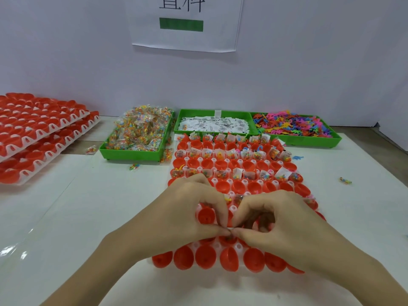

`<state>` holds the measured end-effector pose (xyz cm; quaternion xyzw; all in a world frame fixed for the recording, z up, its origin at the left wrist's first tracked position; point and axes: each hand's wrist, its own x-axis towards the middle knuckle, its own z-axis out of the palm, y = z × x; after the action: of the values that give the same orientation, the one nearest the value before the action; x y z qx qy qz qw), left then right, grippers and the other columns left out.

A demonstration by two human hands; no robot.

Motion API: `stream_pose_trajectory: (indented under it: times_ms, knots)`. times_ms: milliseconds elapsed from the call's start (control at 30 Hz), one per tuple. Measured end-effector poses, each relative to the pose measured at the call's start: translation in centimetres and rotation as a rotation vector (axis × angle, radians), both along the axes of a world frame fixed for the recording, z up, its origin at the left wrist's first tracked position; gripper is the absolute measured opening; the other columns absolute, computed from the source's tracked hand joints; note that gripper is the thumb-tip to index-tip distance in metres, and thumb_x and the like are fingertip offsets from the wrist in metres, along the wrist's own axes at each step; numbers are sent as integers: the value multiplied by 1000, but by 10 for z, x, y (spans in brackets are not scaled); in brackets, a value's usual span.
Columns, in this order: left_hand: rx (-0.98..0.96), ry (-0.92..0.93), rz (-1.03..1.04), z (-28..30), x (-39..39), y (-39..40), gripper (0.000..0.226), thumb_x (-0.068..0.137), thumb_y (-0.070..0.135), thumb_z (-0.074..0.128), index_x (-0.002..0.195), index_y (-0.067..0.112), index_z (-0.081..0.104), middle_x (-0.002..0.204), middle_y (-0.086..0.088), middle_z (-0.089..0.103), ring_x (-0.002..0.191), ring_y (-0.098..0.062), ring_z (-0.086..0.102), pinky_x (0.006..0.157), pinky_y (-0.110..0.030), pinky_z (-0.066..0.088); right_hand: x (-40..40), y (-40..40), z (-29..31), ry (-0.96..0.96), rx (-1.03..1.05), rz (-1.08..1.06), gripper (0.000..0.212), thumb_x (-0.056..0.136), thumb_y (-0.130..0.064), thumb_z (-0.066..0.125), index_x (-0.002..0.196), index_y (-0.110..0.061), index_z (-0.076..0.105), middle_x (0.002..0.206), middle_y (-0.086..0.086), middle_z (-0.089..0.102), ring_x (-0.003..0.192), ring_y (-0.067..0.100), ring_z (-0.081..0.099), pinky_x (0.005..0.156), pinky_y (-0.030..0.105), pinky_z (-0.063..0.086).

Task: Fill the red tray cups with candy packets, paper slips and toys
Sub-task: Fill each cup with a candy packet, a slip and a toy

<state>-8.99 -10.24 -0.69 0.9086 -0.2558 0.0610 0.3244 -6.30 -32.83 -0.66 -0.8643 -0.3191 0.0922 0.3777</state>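
A white plastic tray of red egg-shaped cups [229, 259] lies on the white table [88, 217] with its long axis running away from the person, toward the white wall; the cups open upward. Over the near part of this tray, the left hand [189, 215] and right hand [276, 219] meet, both with fingers curled. Their thumbs and forefingers pinch together at one spot just above a cup in the second-nearest row; what they pinch is too small to tell. Rows of the tray alternate: some hold clear candy packets with coloured beads [247, 155] and folded paper, and the rows between them show bare red cups.

Beyond the tray's far edge sits a green plastic bin of white printed paper slips [214, 124]. Right of that bin, sharing its wall, a green compartment holds bright rubbery toy figures [291, 127]. Left of the tray's far end stands a green bin heaped with candy packets [136, 133], a few spilled beside it. Far left of the tray, stacked trays of red cups [37, 133] rest tilted. A loose blue toy [298, 157] and a stray packet [345, 181] lie right of the tray. A paper sign with a green bar [183, 23] hangs on the wall.
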Motion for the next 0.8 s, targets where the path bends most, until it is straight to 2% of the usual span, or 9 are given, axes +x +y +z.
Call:
stream_pose_trajectory:
  times_ms: [67, 167, 300, 467, 600, 733, 800]
  knots:
    - [16, 19, -2, 0, -1, 1, 12, 75, 35, 90, 78, 32, 79, 82, 22, 70, 97, -11, 58, 78, -16, 46, -2, 1, 0, -26, -29, -11, 15, 79, -20, 84, 78, -33, 77, 75, -19, 71, 66, 3, 65, 56, 8, 42]
    - [53, 44, -28, 0, -1, 3, 9, 78, 35, 88, 83, 36, 80, 85, 23, 70, 100, -9, 58, 82, -17, 46, -4, 1, -2, -85, -75, -61, 13, 76, -28, 85, 77, -37, 76, 89, -17, 63, 74, 5, 60, 61, 13, 43]
    - [58, 43, -50, -1, 0, 6, 6, 82, 33, 83, 86, 35, 79, 86, 23, 69, 100, -13, 57, 82, -20, 47, -4, 2, -4, -116, -102, -92, 12, 76, -33, 86, 76, -36, 74, 86, -11, 59, 76, 8, 56, 62, 16, 41]
    - [34, -35, 8, -6, 0, -4, 12, 75, 25, 85, 78, 29, 73, 73, 25, 59, 89, -7, 52, 75, -12, 40, -6, 7, -8, -179, -115, -111, 23, 75, -40, 85, 70, -42, 63, 80, -15, 51, 85, 0, 53, 69, 13, 41]
    - [6, -12, 20, -5, 1, -2, 13, 74, 27, 87, 77, 29, 74, 79, 17, 63, 89, -11, 56, 76, -15, 40, -2, 3, -8, -137, -85, -101, 19, 73, -46, 86, 74, -40, 68, 80, -10, 55, 75, 7, 56, 63, 16, 41]
    - [-45, 52, -1, 2, 0, 2, 11, 79, 34, 88, 80, 32, 78, 87, 14, 70, 94, -16, 64, 87, -24, 49, 2, -5, -1, -64, 50, -86, 14, 76, -51, 81, 83, -40, 75, 83, -11, 64, 63, 9, 56, 56, 17, 44]
    - [-98, 80, -9, 6, 0, 6, 10, 80, 33, 88, 82, 32, 78, 91, 11, 72, 96, -18, 67, 87, -23, 49, 5, -7, 1, -52, 100, -92, 17, 81, -54, 73, 85, -38, 75, 82, -10, 68, 64, 11, 58, 57, 24, 49]
